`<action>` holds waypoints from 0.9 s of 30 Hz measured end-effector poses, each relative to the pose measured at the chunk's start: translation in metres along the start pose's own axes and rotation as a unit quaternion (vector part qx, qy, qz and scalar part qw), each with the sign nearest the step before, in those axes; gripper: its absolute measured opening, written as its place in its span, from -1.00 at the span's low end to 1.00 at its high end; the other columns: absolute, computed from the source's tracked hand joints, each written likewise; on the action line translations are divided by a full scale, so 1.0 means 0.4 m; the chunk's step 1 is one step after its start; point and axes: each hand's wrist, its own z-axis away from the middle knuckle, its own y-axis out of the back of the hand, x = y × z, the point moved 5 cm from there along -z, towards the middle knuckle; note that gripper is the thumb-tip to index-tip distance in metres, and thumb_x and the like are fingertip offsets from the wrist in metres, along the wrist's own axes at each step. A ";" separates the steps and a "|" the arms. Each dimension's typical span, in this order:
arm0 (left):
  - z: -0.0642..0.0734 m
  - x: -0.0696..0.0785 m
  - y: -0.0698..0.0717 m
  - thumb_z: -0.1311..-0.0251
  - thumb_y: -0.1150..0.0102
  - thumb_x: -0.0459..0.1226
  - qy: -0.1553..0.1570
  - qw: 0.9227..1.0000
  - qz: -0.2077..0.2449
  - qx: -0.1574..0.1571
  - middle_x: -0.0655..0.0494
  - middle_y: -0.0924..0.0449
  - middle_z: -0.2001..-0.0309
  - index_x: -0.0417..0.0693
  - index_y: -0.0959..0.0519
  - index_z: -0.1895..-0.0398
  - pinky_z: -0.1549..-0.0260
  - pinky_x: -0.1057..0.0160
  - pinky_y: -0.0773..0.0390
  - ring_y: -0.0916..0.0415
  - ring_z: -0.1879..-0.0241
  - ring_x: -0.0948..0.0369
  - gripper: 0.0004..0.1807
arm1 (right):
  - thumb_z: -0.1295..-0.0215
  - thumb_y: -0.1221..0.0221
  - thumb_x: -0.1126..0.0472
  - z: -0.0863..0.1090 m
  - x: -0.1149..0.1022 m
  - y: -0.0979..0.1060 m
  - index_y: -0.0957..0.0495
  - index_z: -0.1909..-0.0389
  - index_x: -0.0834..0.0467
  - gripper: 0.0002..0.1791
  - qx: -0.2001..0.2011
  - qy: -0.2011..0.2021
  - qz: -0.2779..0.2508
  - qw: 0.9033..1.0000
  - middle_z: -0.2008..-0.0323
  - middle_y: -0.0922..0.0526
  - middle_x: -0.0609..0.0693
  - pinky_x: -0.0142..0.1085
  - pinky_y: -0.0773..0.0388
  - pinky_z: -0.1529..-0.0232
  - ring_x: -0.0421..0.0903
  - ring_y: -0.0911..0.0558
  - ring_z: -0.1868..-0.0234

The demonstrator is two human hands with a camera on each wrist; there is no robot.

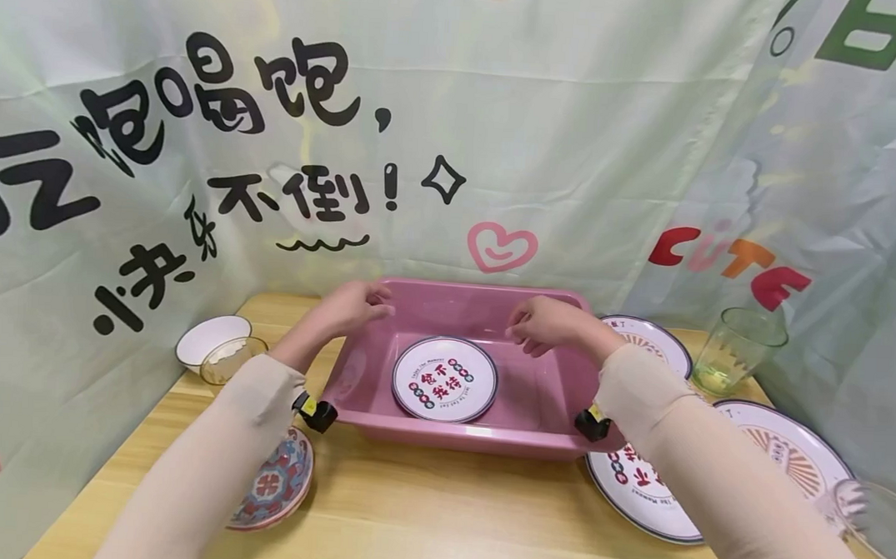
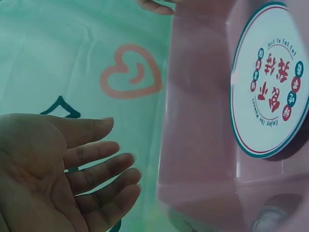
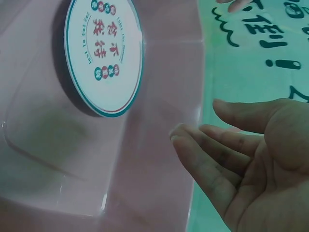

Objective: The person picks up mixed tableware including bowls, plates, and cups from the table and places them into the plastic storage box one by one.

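A pink rectangular basin stands on the table against the cloth backdrop. Inside it, left of the middle, lies a white plate with a dark rim and red lettering. My left hand hovers over the basin's back left corner, and in the left wrist view its fingers are loosely spread and hold nothing. Above the right side of the basin is my right hand, fingers relaxed and slightly bent, also holding nothing. Neither hand touches the plate; both wrist views show it apart from the fingers.
Left of the basin are a white bowl, an amber glass bowl and a patterned bowl. On the right lie several plates, among them a large plate, with a green-tinted glass behind. Another clear glass stands near the right edge.
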 end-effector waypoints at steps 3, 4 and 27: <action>0.021 -0.011 0.010 -0.38 -0.13 -0.18 -0.003 1.000 0.014 0.016 -0.22 -0.57 -0.08 -0.29 -0.50 -0.20 -0.08 -0.01 -0.51 -0.50 -0.10 -0.09 -0.55 | -0.43 -0.11 0.25 0.019 -0.001 0.009 -0.51 -0.06 0.37 -0.69 0.023 0.009 0.001 1.000 0.18 -0.64 0.18 -0.22 -0.69 0.25 0.00 -0.69 0.26; 0.028 -0.016 0.012 -0.38 -0.13 -0.18 -0.002 1.000 0.019 0.022 -0.21 -0.58 -0.08 -0.29 -0.50 -0.20 -0.07 -0.01 -0.52 -0.50 -0.09 -0.09 -0.56 | -0.43 -0.11 0.25 0.026 0.000 0.012 -0.51 -0.06 0.36 -0.69 0.029 0.012 0.000 0.999 0.16 -0.64 0.20 -0.22 -0.69 0.25 0.01 -0.69 0.25; 0.169 -0.162 -0.022 -0.41 -0.08 -0.13 0.064 0.982 0.169 0.053 -0.25 -0.23 -0.38 -0.25 -0.20 -0.44 -0.08 -0.04 -0.53 -0.31 -0.27 -0.20 -0.35 | -0.48 -0.08 0.03 0.233 0.076 0.066 -0.44 -0.22 0.26 -0.53 0.163 0.059 -0.035 0.984 -0.02 -0.61 0.22 0.01 -0.60 0.03 0.10 -0.66 0.07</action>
